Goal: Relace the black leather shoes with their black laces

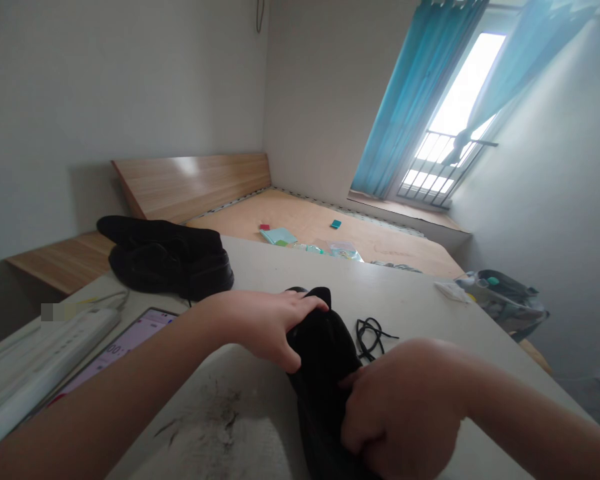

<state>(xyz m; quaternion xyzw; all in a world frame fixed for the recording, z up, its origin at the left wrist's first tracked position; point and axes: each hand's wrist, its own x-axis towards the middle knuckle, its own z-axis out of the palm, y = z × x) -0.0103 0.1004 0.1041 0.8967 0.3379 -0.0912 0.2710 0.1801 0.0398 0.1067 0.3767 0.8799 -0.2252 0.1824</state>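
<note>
Near shoe: a black shoe with a matte upper [325,353], at the lower centre of the frame, set on a white, smooth-topped table [260,267]; both hands are upon it.
Left hand: the person's bare left hand [265,323] lies over the shoe's far end, thumb wide of the fingers, fingertips bent onto the dark upper.
Right hand: the bare right hand [405,407], lower right of centre, is curled against the shoe's right side; its fingertips are largely hidden, and from where I stand I cannot tell whether they pinch anything.
Cord: a thin, black, looped cord [370,333] lies loose on the table, just right of the shoe.
Second shoe: another black shoe [170,257], left of centre, well apart from both hands.
Progress: handling of the near shoe appears under way, not finished; the cord is untouched where visible, as is the second shoe. Whether the near shoe bears any lacing cannot be made out.
Surroundings: a flat, lit-screen phone [145,327] and a long white power strip [55,373], lower left; dark smudges [225,413] on the tabletop, lower centre.
</note>
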